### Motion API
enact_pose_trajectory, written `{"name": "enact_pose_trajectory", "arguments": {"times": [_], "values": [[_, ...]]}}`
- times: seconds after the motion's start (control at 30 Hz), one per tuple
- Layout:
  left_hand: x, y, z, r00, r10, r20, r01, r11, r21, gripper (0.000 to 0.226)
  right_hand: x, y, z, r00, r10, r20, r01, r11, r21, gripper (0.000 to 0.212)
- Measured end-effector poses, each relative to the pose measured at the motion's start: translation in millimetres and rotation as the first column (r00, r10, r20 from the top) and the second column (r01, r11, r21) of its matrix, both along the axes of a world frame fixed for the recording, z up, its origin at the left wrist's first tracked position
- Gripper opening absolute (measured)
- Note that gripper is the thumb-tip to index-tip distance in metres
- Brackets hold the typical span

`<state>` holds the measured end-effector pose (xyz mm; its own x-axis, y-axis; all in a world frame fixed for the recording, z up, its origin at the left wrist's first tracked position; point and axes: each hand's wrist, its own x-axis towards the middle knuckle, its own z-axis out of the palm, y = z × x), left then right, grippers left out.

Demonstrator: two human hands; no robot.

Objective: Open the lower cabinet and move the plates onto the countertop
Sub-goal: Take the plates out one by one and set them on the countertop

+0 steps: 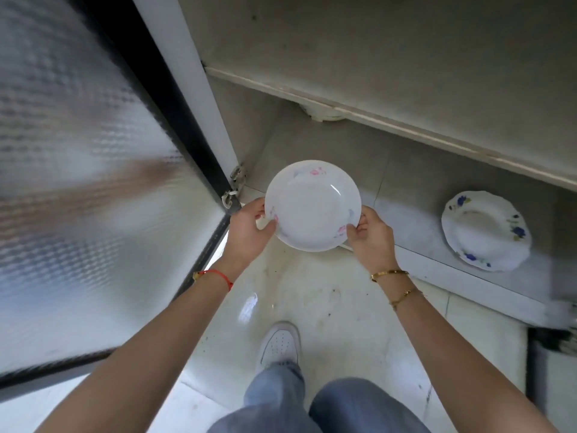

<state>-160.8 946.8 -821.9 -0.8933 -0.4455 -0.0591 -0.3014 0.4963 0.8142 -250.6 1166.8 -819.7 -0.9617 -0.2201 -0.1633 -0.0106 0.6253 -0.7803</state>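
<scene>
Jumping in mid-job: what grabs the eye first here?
A white plate with pink flowers sits centre frame, held at its rim by the left hand and right hand. A blue-flowered plate rests on the cabinet floor at right; the frosted door stands open at left.

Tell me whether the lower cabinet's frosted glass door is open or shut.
Open. The frosted glass door is swung out on its hinge, exposing the cabinet floor.

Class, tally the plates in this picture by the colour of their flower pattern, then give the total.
Pink-flowered plate, held in both hands: 1
Blue-flowered plate, on the cabinet floor: 1
Total: 2 plates
</scene>
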Motion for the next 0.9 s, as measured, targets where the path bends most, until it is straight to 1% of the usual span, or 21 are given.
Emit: {"name": "enact_pose_trajectory", "arguments": {"times": [0.07,0.13,0.23,0.37,0.47,0.57,0.7,0.8,0.9], "values": [[15.7,3.3,24.0,1.000,0.020,0.008,-0.020,1.000,0.005,0.034,15.0,1.2,22.7,1.000,0.009,-0.001,-0.009,1.000,-0.011,0.025],[40.1,7.1,64.4,0.999,0.035,0.024,-0.035,0.999,0.019,0.037,36.9,3.1,58.7,1.000,0.018,0.014,-0.018,1.000,0.006,0.025],[77.1,15.9,128.2,0.998,0.037,0.050,-0.037,0.999,-0.002,0.038,70.6,12.1,119.7,0.999,0.046,0.016,-0.046,0.999,0.027,0.026],[125.4,30.0,231.4,0.994,0.061,0.089,-0.064,0.997,0.032,0.031,117.1,27.8,220.7,0.998,0.042,0.048,-0.043,0.999,0.027,0.024],[160.6,44.8,325.2,0.993,0.066,0.100,-0.073,0.995,0.065,0.028,151.1,43.4,311.1,0.996,0.053,0.074,-0.054,0.999,0.003,0.021],[189.8,60.0,414.9,0.991,0.063,0.122,-0.068,0.997,0.042,0.024,181.5,60.3,399.3,0.995,0.054,0.084,-0.053,0.999,-0.005,0.025],[221.5,80.9,519.2,0.992,0.084,0.099,-0.084,0.996,-0.001,0.020,211.9,81.5,502.4,0.995,0.086,0.049,-0.085,0.996,-0.015,0.028],[236.6,97.3,576.5,0.992,0.104,0.076,-0.103,0.995,-0.014,0.024,229.0,97.5,558.9,0.995,0.091,0.035,-0.090,0.995,-0.042,0.028],[241.9,107.5,618.8,0.992,0.112,0.053,-0.112,0.994,-0.002,0.024,237.3,111.2,600.6,0.995,0.094,0.012,-0.094,0.995,-0.038,0.030]]}}
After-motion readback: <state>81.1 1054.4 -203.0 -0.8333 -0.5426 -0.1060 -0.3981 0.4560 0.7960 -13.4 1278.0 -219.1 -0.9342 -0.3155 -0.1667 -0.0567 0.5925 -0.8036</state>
